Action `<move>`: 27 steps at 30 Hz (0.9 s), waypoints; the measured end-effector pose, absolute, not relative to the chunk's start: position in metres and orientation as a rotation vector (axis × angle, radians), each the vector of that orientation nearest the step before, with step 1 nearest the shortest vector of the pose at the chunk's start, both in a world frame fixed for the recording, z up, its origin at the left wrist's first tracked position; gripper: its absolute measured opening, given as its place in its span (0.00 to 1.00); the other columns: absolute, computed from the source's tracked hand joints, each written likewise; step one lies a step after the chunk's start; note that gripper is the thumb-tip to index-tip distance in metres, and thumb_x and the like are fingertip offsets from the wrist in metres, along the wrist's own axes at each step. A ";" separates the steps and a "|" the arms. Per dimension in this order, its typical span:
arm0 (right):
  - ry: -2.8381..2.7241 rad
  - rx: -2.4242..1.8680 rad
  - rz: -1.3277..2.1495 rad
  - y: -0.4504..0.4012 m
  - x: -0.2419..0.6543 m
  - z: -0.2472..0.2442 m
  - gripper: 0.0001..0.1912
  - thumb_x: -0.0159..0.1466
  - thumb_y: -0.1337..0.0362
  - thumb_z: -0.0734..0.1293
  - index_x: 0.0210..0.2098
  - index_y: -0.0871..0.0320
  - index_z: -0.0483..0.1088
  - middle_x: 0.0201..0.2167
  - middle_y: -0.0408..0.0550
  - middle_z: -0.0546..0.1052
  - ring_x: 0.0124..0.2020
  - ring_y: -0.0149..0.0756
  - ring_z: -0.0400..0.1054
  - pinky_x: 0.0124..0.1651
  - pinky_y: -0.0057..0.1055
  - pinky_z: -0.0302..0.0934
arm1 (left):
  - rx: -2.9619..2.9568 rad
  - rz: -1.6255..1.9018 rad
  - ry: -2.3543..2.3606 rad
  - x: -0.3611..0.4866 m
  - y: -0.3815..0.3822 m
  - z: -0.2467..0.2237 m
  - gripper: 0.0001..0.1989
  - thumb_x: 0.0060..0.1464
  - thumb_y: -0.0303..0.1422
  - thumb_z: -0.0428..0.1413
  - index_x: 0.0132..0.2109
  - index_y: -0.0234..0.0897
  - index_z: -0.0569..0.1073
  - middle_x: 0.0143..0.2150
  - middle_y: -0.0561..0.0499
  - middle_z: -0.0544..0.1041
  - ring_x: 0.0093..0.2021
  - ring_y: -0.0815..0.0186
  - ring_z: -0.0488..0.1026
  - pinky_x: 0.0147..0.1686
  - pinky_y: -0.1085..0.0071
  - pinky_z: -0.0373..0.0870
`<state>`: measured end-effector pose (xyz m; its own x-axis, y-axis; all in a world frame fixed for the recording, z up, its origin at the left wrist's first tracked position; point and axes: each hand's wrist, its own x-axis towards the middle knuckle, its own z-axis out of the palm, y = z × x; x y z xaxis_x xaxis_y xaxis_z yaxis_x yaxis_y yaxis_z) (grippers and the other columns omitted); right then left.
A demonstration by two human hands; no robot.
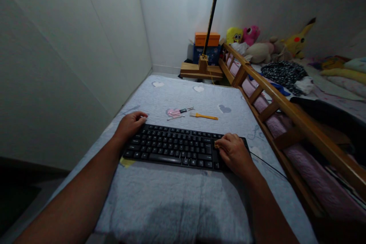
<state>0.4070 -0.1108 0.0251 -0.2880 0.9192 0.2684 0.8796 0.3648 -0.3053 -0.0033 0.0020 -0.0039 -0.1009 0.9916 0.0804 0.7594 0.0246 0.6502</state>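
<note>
My right hand (233, 152) pinches a small tan piece (216, 144) on the long black plastic keyboard (171, 146) | my left hand (133, 124) touches its corner, grip unclear | pale-blue heart-patterned cloth (171, 190) beneath could slip if I push sideways.

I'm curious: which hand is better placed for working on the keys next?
Probably the right hand: it's over the keyboard, pinching a small yellowish thing; the left hand sits at the keyboard's left end.

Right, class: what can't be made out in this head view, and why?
Head view:
Keyboard: keys under the right hand hidden.
Tan piece in that hand: partly covered, too small to identify.
Cable: far end lost at wooden rail.
Black pole: top cut by upper edge.
</note>
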 end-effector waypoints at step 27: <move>-2.242 -1.753 0.079 -0.114 0.441 0.032 0.12 0.59 0.74 0.63 0.34 0.54 0.77 0.34 0.49 0.75 0.39 0.42 0.66 0.44 0.37 0.58 | 1.765 0.837 1.878 -0.007 0.003 -0.009 0.21 0.50 0.46 0.53 0.43 0.37 0.80 0.29 0.51 0.79 0.30 0.58 0.73 0.32 0.66 0.67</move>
<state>0.4405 -0.1139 0.0320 -0.2148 0.9569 0.1953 0.9408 0.2564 -0.2215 -0.0066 0.0028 -0.0091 -0.0988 0.9907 0.0938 0.7318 0.0085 0.6814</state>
